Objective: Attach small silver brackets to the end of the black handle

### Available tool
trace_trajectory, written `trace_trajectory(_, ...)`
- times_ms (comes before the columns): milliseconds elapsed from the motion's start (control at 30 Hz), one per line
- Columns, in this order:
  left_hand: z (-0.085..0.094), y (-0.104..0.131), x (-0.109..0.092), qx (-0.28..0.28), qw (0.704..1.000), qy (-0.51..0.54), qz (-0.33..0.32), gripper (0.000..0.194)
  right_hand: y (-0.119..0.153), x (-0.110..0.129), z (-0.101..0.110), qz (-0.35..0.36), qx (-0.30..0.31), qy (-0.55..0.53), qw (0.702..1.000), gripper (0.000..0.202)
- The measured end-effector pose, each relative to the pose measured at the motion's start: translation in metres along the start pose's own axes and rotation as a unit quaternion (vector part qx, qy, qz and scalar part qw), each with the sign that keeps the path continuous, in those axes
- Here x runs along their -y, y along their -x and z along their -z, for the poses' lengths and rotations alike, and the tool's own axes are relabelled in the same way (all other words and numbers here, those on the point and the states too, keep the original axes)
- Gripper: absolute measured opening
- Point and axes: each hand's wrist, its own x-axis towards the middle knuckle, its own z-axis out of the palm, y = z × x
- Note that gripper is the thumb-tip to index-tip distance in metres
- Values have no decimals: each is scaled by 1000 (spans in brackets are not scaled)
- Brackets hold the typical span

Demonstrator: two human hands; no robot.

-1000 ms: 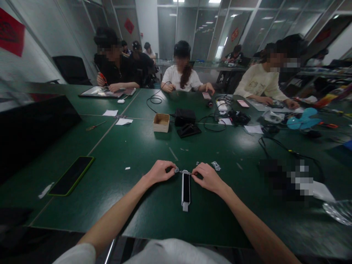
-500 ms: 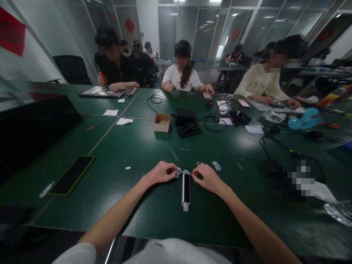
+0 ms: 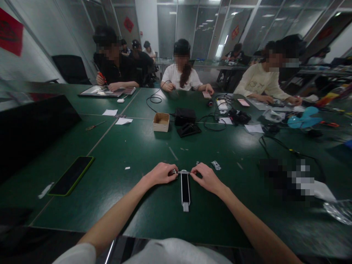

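Observation:
On the green table (image 3: 148,146) a narrow white-edged device with a black face (image 3: 185,187) lies lengthwise, a pale tab at its near end. At its far end, my left hand (image 3: 165,173) pinches a small metallic part (image 3: 174,171). My right hand (image 3: 202,173) is closed at the other side of that end, its fingertips on the end of a thin bar (image 3: 184,172) that spans the device's top. A small silvery piece (image 3: 216,165) lies beyond my right hand.
A green-edged phone (image 3: 72,175) lies at the left, a screwdriver (image 3: 95,125) beyond it. Farther ahead are an open cardboard box (image 3: 161,122), a black box (image 3: 185,116) and cables. A blue fan (image 3: 304,118) is at the right. Three people sit across the table.
My left hand has turned slightly, and the small part in its fingers shows a different side. The thin bar now lies straighter across the device's far end.

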Motion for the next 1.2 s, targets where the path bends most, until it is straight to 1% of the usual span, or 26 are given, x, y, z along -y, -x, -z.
trace_trajectory(133,-1,0,2,4,1000,-12,-6,16,0,0,1,9,-1,1,1000,11)
trace_trajectory(233,-1,0,2,7,1000,-18,-8,15,1,-6,5,9,-12,4,1000,14)
trace_trajectory(333,-1,0,3,5,1000,-23,-10,15,4,-22,17,-30,-54,21,998,17)
trace_trajectory(433,-2,0,3,0,1000,-21,-14,15,12,-46,32,-97,-95,52,989,22)
trace_trajectory(500,-2,0,3,-2,1000,-19,-15,15,20,-63,40,-138,-81,67,985,26)
trace_trajectory(533,-2,0,3,-2,1000,-18,-14,15,23,-71,43,-150,-61,74,984,28)
trace_trajectory(600,-2,1,3,-1,1000,-19,-12,15,30,-83,45,-164,-16,73,984,30)
trace_trajectory(667,-3,1,3,0,1000,-21,-11,15,34,-90,44,-166,16,60,984,31)
trace_trajectory(733,-3,1,3,0,1000,-24,-10,15,35,-92,42,-162,25,49,985,34)
trace_trajectory(867,-3,0,2,0,1000,-26,-8,16,33,-88,40,-160,31,38,986,38)
trace_trajectory(1067,-2,0,2,-2,1000,-20,-11,16,32,-81,43,-190,37,9,981,37)
trace_trajectory(1200,-2,0,2,-1,1000,-22,-9,16,30,-72,45,-178,46,-21,983,33)
